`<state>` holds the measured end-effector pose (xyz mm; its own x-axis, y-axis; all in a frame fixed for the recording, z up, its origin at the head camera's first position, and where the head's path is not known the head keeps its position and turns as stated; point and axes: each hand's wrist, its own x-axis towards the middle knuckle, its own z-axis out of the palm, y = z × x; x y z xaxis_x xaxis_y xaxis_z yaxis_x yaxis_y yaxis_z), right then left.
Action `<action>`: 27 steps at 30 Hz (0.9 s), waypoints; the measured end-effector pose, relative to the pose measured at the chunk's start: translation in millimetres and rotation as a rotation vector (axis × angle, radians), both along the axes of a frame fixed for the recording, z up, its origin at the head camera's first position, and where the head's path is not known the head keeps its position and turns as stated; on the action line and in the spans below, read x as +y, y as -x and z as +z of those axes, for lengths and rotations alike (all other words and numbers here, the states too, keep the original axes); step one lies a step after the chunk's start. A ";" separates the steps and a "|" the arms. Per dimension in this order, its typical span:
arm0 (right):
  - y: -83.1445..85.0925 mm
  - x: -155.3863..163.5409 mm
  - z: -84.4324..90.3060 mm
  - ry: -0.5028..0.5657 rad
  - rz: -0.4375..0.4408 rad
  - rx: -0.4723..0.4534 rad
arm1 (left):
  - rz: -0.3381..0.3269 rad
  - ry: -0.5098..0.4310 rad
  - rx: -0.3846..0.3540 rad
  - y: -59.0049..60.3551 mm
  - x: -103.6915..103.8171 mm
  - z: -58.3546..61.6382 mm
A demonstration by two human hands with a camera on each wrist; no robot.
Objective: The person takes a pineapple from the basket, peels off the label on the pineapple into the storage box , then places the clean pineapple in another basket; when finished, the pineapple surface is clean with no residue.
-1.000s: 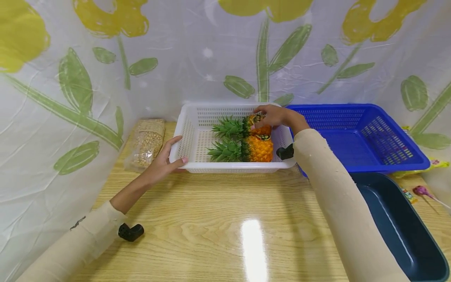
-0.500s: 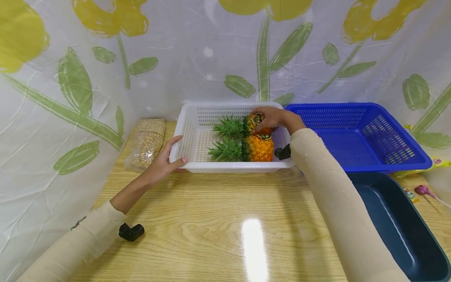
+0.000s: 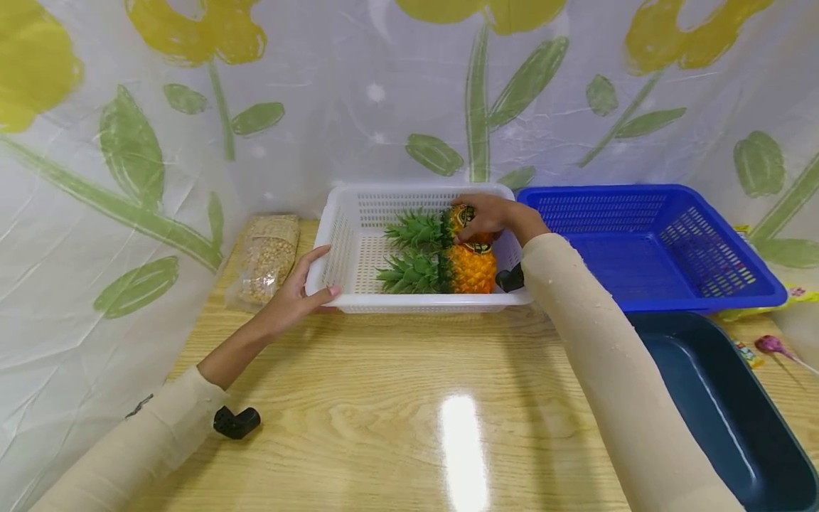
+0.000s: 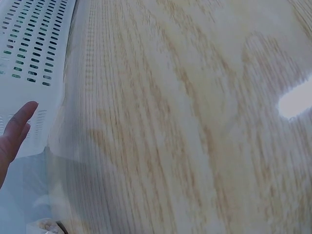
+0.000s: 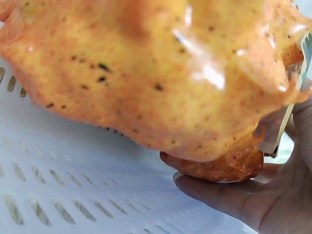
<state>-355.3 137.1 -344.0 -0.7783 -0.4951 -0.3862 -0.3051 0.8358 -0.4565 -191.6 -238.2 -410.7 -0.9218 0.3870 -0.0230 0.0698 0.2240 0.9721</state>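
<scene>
A white slotted basket (image 3: 345, 299) stands at the back of the wooden table. Two small pineapples lie in it with their green crowns pointing left. My right hand (image 3: 489, 215) grips the far pineapple (image 3: 466, 224) from above, fingers curled round its orange body. The right wrist view shows that orange body (image 5: 146, 73) close up, with my fingers (image 5: 229, 200) under it and the basket floor (image 5: 58, 190) below. The near pineapple (image 3: 470, 270) lies free beside it. My left hand (image 3: 301, 291) holds the basket's front left corner, thumb on the rim; its fingertips (image 4: 17, 129) lie against the basket wall (image 4: 34, 58).
A blue basket (image 3: 646, 249) stands right of the white one. In front of it sits a dark blue tub (image 3: 723, 419). A bag of pale beans (image 3: 269, 256) lies left of the white basket. A patterned plastic sheet hangs behind. Bare wood (image 3: 384, 412) spreads in front.
My right hand has shifted slightly left and settled more firmly over the far pineapple. The left hand and basket have stayed put.
</scene>
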 end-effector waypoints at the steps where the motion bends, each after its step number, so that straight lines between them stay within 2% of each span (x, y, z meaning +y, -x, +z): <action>1: -0.3 -1.0 0.4 0.002 0.006 0.000 | 0.002 0.001 0.000 -0.4 -0.7 0.0; 9: 0.2 -0.6 3.0 -0.004 0.011 -0.010 | 0.008 -0.002 -0.009 -0.1 -0.5 -0.6; 16: 0.6 0.3 3.8 -0.030 0.032 0.037 | 0.002 -0.011 -0.002 0.5 1.0 -0.7; 27: 4.1 1.6 1.7 -0.053 0.036 -0.015 | 0.003 -0.002 0.011 1.2 0.6 -0.8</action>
<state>-359.4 138.7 -342.3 -0.7544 -0.5009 -0.4243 -0.3287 0.8477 -0.4165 -192.7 -237.7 -411.5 -0.9231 0.3844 -0.0121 0.0799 0.2225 0.9717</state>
